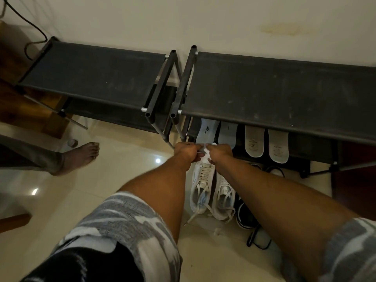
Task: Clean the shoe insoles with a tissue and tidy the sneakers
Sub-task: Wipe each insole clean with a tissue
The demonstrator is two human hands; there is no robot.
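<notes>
Both hands meet at the heel of a blue-grey insole point(207, 131) propped under the black shoe rack point(274, 92). The left hand point(184, 151) pinches the heel, and the right hand point(220, 152) bunches a white tissue point(206, 154) against it. White sneakers point(203, 186) sit just below, between the arms.

Glossy cream floor point(101, 190) carrying two black fabric shoe racks, side by side at the wall
The left rack point(91, 78) and right rack point(274, 92) have dusty tops; on the right rack's lower tier lie pale blue insoles point(207, 131) and grey insoles point(266, 143), heels outward. On the floor before them stand white sneakers point(203, 186), dark shoes point(246, 216) just beside
</notes>
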